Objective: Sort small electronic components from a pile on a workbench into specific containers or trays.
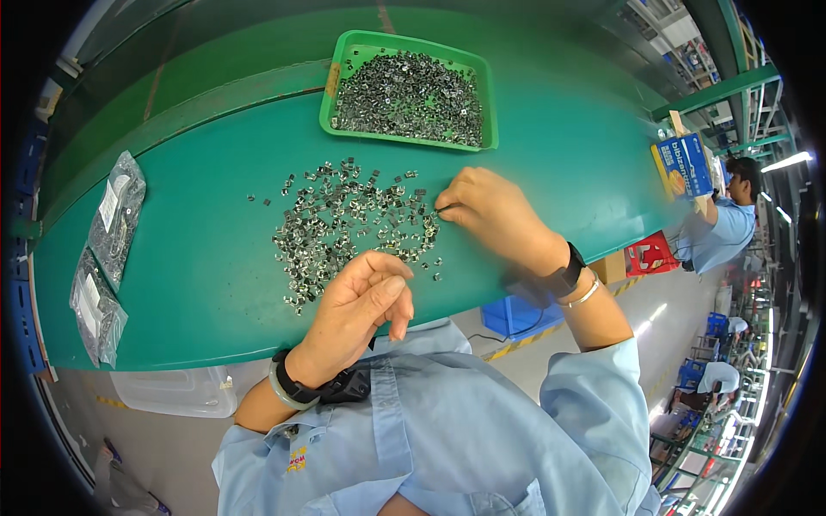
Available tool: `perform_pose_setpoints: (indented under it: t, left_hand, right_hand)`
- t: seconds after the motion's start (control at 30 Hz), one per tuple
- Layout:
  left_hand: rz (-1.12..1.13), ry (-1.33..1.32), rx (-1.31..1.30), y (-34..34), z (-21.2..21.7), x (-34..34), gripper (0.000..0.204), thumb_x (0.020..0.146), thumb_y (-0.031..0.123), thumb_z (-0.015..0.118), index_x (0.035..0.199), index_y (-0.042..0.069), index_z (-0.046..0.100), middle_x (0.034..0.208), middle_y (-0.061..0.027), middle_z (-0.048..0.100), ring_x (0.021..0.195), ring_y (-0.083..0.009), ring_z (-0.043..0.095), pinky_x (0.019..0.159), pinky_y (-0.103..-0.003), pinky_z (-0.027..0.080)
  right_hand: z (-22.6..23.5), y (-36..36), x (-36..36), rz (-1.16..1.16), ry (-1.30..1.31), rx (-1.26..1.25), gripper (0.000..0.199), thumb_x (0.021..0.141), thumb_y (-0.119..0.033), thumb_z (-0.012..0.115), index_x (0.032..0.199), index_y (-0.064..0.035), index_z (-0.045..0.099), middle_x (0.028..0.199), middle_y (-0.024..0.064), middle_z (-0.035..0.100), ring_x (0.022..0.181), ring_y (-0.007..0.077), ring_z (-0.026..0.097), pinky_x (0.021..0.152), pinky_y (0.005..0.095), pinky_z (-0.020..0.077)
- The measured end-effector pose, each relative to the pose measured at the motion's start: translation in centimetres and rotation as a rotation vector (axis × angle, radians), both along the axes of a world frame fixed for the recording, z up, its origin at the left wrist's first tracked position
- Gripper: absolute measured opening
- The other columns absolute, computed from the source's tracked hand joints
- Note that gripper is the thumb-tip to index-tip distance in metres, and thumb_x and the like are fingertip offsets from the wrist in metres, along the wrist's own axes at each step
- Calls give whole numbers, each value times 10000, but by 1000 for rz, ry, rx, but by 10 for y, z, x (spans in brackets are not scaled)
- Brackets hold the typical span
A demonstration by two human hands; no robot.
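Observation:
Many small black and silver metal parts point(323, 228) lie in a loose heap on the green table. At the right edge of the heap my right hand point(499, 215) pinches a small, thin dark piece point(448, 208) between thumb and fingertips; its exact kind is unclear. My left hand point(361, 297) is at the near side of the heap, palm turned inward. Its fingers are curled, with the thumb against the index finger, and whatever they may hold is hidden. Beyond the heap, a green tray point(330, 103) contains a great many similar parts.
Two clear plastic bags of parts point(116, 219) rest at the table's left. A blue and yellow box point(686, 168) stands near the right end, beside a person in blue point(723, 232). Below the table are a blue bin point(520, 316) and a clear plastic container point(176, 393).

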State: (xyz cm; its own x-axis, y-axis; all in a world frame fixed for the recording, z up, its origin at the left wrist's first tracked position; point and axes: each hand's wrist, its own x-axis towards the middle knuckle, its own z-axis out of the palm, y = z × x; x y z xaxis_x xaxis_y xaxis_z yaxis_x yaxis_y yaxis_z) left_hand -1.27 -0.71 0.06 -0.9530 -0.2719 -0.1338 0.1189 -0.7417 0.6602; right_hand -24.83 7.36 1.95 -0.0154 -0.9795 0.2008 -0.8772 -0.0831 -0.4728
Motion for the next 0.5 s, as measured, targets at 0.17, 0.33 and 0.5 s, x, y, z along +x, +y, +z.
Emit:
perform_pose_setpoints:
  t: [0.17, 0.33, 0.5]
  left_hand:
    - [22, -48, -32, 2, 2, 0, 159, 963, 154, 475, 1057, 26, 488, 776, -68, 574, 614, -120, 540, 546, -242, 446]
    - [126, -160, -147, 4, 11, -5, 175, 958, 159, 491, 1070, 25, 490, 782, -61, 575, 619, -102, 542, 541, -229, 439]
    - [109, -155, -147, 5, 16, -6, 185, 954, 173, 506, 1073, 31, 499, 785, -54, 582, 620, -92, 545, 532, -221, 433]
  right_hand:
    - [12, 9, 7, -99, -90, -30, 111, 763, -68, 664, 867, -55, 632, 830, 74, 573, 798, 263, 573, 701, 347, 468]
    - [37, 15, 36, -50, -200, -69, 120, 742, -39, 679, 848, -27, 626, 817, 79, 588, 760, 257, 579, 662, 339, 467]
    - [45, 15, 60, 77, -225, -106, 146, 718, -19, 697, 849, -18, 631, 801, 78, 603, 733, 239, 586, 629, 331, 468]
